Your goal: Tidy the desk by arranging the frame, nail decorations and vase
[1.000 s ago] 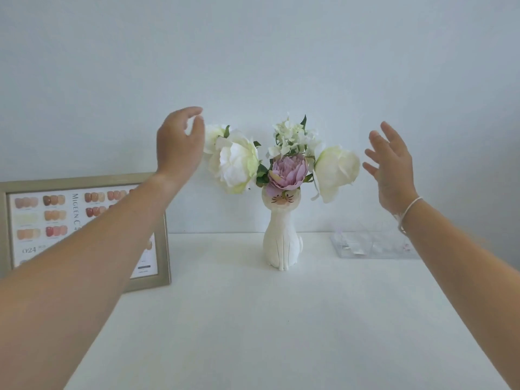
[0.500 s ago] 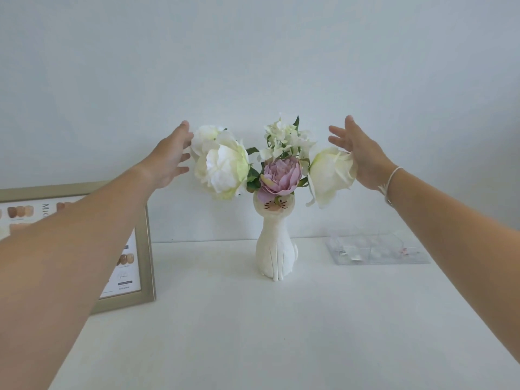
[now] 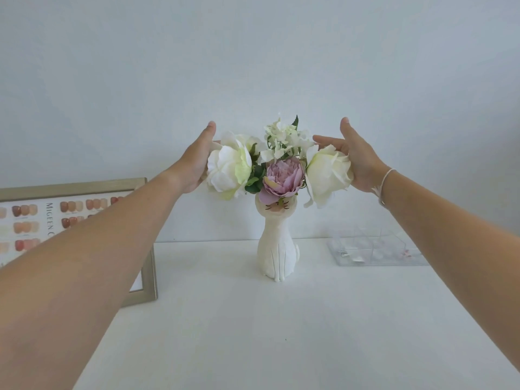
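Observation:
A white cat-shaped vase (image 3: pixel 277 249) stands upright at the back middle of the white desk (image 3: pixel 281 333). It holds a pink flower (image 3: pixel 284 177), a white flower on the left (image 3: pixel 229 167) and a white flower on the right (image 3: pixel 327 173). My left hand (image 3: pixel 197 161) cups the left white flower from outside and behind, fingers apart. My right hand (image 3: pixel 356 157) cups the right white flower the same way. A gold frame (image 3: pixel 149 274) with a nail colour chart leans on the wall at left. A clear box of nail decorations (image 3: pixel 374 250) lies at right.
A plain pale wall (image 3: pixel 253 66) rises directly behind the desk. My left forearm crosses in front of the frame and hides part of it. My right forearm covers the box's right end.
Both hands have closed in from the sides until they touch the two white flowers. The view has shifted slightly, so the frame sits further right.

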A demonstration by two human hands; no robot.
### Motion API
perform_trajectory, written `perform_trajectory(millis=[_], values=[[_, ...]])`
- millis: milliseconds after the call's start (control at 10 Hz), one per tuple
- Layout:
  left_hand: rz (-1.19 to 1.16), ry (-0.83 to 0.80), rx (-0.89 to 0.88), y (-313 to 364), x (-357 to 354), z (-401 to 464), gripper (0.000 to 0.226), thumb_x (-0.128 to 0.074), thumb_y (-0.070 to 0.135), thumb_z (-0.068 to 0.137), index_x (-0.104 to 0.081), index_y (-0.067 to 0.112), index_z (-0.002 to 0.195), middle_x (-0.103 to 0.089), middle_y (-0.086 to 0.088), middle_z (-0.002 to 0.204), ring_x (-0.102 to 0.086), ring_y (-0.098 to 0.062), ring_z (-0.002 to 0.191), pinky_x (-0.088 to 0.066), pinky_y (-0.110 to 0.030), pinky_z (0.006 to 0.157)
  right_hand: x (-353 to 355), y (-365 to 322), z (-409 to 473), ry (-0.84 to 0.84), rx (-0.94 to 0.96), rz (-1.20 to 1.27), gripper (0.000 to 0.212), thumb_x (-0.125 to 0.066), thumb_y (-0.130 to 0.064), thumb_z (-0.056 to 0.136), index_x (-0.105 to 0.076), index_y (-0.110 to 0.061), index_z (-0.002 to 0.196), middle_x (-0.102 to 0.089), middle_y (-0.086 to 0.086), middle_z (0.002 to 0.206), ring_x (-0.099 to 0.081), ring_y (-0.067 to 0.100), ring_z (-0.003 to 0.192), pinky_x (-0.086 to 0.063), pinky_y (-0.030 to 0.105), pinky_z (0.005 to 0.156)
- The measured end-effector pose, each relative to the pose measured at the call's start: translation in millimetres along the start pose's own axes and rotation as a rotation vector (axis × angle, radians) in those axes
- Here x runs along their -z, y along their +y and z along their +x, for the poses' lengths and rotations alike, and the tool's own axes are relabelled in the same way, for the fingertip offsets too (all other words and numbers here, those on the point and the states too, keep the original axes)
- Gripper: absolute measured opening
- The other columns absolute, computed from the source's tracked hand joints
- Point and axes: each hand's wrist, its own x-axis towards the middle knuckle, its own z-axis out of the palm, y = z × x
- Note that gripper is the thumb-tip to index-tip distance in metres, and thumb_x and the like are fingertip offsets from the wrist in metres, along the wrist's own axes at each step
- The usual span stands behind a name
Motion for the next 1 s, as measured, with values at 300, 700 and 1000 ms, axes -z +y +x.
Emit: perform_trajectory(millis=[300,700,1000], values=[[-0.024,-0.006,-0.009,3.0,1.9,-5.0,0.063,-0.018,0.062,0.091,-0.063,0.024,0.113,-0.069,0.0,0.107,-0.063,-0.017,0.102,-0.046,-0.029,0.087,1.2,0.9,-2.0,-0.014,-0.012,0.04,0.066,-0.02,-0.058,0.092,-0.059,-0.013,0.12,-0.066,0.001,0.09,-0.064,0.012,0.081,-0.05,0.027,0.069],[-0.001,0.022,-0.042,3.9,7.3,-16.0,0.063,-0.018,0.06,0.092,-0.058,0.022,0.123,-0.061,0.003,0.123,-0.059,-0.014,0.106,-0.043,-0.029,0.096,4.2,-6.8,-8.7,0.008,0.013,-0.027,0.063,-0.02,-0.059,0.092,-0.058,-0.018,0.122,-0.061,0.005,0.121,-0.055,0.019,0.111,-0.044,0.036,0.095],[-0.033,0.123,-0.104,1.6,14.7,-52.1,0.06,-0.018,0.056,0.095,-0.04,0.023,0.139,-0.036,0.003,0.149,-0.037,-0.017,0.133,-0.028,-0.031,0.105,18.2,0.8,-51.9,0.227,0.124,0.137,0.047,-0.027,-0.06,0.09,-0.061,-0.033,0.109,-0.06,-0.008,0.118,-0.054,0.02,0.115,-0.042,0.034,0.096]])
